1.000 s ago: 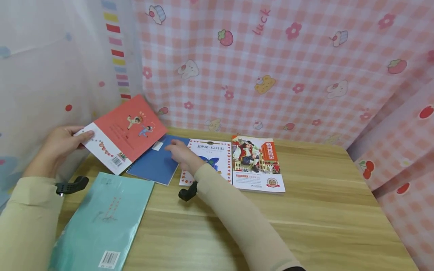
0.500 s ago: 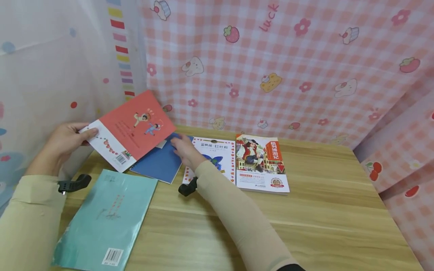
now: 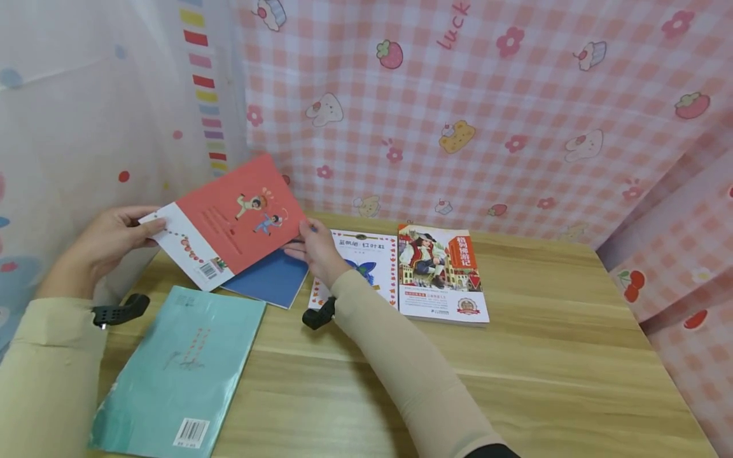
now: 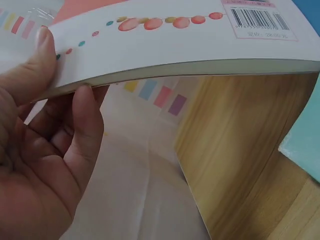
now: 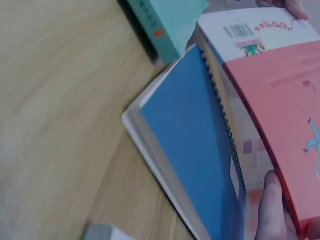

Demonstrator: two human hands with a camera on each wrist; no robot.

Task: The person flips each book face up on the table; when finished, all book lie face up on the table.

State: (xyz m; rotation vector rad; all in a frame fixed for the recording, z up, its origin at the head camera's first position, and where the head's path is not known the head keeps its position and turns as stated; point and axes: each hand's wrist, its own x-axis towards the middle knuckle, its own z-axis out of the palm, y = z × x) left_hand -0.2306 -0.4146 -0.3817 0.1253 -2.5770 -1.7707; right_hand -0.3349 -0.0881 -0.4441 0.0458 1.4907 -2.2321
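Note:
A red-and-white book [image 3: 240, 219], back cover up, is held tilted above the table by both hands. At its white left corner my left hand [image 3: 109, 242] pinches it, thumb on the cover and fingers beneath, as the left wrist view shows. My right hand [image 3: 322, 251] grips its right corner; the right wrist view shows digits on both sides of that corner. Partly hidden below it lies a blue spiral-bound notebook [image 5: 187, 135]. A teal book [image 3: 183, 369] with a barcode lies nearer, at the front left.
Right of the notebook is a white book [image 3: 366, 243] with a leaf border, partly behind my right hand. Beside it lies a book with a costumed figure [image 3: 435, 267]. The wooden table [image 3: 550, 356] meets a pink checked curtain [image 3: 412, 89] at the back and a white curtain at left.
My right hand has moved from over the blue notebook to the red-and-white book's right corner and taken hold of it. The book has shifted right, covering more of the notebook.

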